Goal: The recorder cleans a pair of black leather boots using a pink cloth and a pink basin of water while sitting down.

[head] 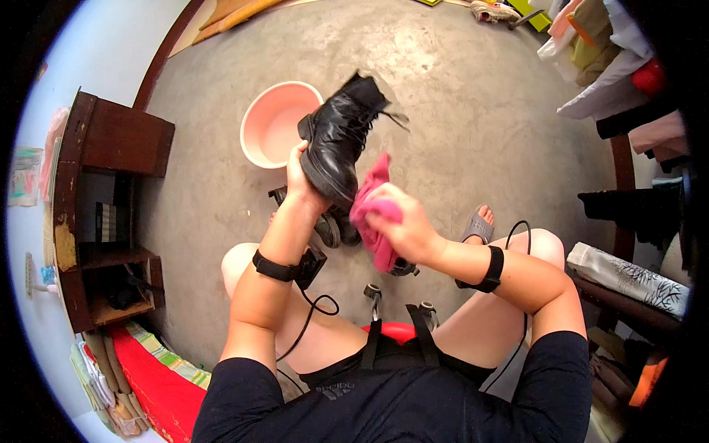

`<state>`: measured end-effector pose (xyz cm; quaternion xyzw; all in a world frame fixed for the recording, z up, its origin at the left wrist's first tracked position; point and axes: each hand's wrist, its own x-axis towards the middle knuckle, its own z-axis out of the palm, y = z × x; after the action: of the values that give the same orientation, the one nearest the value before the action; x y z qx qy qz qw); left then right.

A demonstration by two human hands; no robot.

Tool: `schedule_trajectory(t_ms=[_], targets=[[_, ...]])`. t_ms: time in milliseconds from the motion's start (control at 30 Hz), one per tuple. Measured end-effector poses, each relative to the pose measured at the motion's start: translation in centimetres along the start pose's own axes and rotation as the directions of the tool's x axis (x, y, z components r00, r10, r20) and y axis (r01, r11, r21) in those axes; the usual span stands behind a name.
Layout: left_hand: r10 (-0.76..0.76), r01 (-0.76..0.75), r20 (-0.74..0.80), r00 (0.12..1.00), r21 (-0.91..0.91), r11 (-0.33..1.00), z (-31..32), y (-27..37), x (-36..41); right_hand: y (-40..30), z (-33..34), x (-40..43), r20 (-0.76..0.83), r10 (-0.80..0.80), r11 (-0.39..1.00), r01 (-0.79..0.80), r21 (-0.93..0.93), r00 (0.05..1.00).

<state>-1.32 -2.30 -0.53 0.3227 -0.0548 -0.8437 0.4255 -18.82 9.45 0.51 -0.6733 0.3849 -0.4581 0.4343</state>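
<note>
My left hand (304,183) grips a black leather lace-up boot (335,138) by its sole, holding it tilted above the floor with the shaft pointing away from me. A loose lace dangles at the boot's collar. Bunched in my right hand (407,224) is a pink cloth (376,216), which hangs down below the fingers. The cloth is right beside the boot's toe; whether they touch I cannot tell. Below the held boot, more black footwear (332,227) stands on the floor between my feet, partly hidden by my left arm and the cloth.
A pink plastic basin (255,127) stands on the concrete floor (476,122) beyond my left hand. Along the left wall is a dark wooden cabinet (127,135). Clothes (609,94) hang at the right. Black cables (302,326) run from straps on both forearms.
</note>
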Motion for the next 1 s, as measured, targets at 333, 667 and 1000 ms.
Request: schedule_trajectory(t_ms=[333,667,1000], targets=[[0.168,-0.169,0.018,0.986,0.178,0.970,0.4,-2.0,-0.6,-0.6,-4.6,5.4,-0.148,0.309,0.793,-0.169,0.585,0.940],[0.481,-0.457,0.047,0.875,0.405,0.792,0.7,-3.5,-1.2,4.3,-2.2,8.2,-0.102,-0.125,0.886,0.064,-0.460,0.987],[0.441,-0.391,-0.058,0.895,0.373,0.841,-1.9,-2.8,-0.2,2.0,0.4,5.9,-0.170,-0.043,0.992,0.022,-0.124,0.985]])
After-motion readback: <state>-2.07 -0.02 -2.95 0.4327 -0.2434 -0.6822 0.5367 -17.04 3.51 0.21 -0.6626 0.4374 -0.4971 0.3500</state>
